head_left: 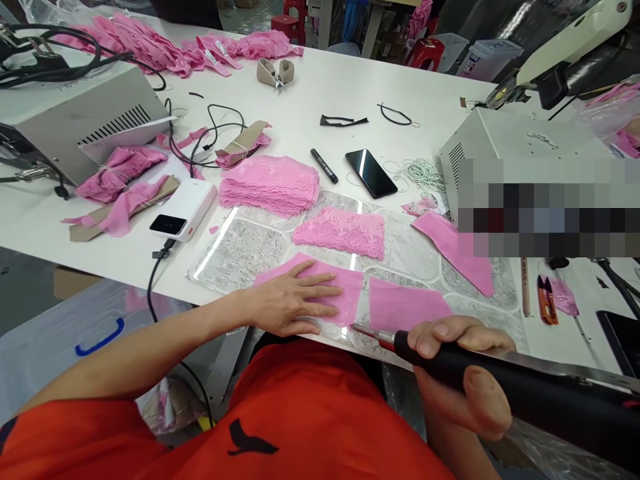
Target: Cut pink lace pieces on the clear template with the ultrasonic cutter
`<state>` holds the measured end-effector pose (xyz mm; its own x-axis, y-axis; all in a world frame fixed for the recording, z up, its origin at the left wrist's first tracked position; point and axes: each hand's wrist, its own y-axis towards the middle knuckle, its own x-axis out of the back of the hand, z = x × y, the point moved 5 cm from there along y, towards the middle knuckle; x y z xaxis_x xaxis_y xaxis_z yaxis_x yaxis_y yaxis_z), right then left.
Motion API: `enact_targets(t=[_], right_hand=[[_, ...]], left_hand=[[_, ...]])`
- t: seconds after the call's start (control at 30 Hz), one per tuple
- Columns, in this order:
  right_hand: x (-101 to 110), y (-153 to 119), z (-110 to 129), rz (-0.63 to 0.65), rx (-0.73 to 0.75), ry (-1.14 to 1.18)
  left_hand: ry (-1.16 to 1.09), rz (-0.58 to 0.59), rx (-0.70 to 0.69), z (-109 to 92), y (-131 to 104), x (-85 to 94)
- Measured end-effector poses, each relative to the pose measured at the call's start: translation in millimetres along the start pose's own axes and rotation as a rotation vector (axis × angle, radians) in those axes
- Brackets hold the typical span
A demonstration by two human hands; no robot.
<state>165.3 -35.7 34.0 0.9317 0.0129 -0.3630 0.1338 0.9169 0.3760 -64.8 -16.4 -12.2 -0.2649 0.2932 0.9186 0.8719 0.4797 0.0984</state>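
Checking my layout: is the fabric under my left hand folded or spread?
Spread: the fabric lies flat under the left hand; no fold shows.

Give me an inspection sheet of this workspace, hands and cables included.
Surface: white table with a stone-patterned mat.
Work pieces: pink piece under the left hand; second pink piece beside it; lace piece and lace stack behind.
Clutter: phone, black marker, orange snips, white device.
Hands: left hand spread flat; right hand grips a black-handled tool.
Cables: black cable runs from the white device over the table edge.
Surroundings: red stools beyond; clear bin below, left.
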Motion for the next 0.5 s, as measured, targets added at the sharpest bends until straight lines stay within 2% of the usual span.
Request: enact_targets(t=[0.13, 0.27, 0.4, 0.47, 0.5], right_hand=[[0.5, -0.2, 0.2, 0.014, 0.009, -0.01], [2.3, 0.2, 0.1, -0.023, -0.003, -0.038], [6.1, 0.9, -0.8, -0.128, -0.025, -0.078], [10.2, 1.1, -2.6, -0.19, -0.046, -0.116], [10.6, 1.7, -4.4, -0.183, -0.064, -0.119]], left_hand=[[-0.016, 0.002, 0.008, -0.7, 1.3, 1.0], [-0.025, -0.039, 0.047, 4.4, -11.1, 14.3], [-0.013, -0.116, 0.191, 19.8, -49.5, 34.3], [-0.006, -0.146, 0.269, 26.1, -73.5, 40.0], [-0.003, -0.154, 0.306, 28.2, -84.5, 40.8]])
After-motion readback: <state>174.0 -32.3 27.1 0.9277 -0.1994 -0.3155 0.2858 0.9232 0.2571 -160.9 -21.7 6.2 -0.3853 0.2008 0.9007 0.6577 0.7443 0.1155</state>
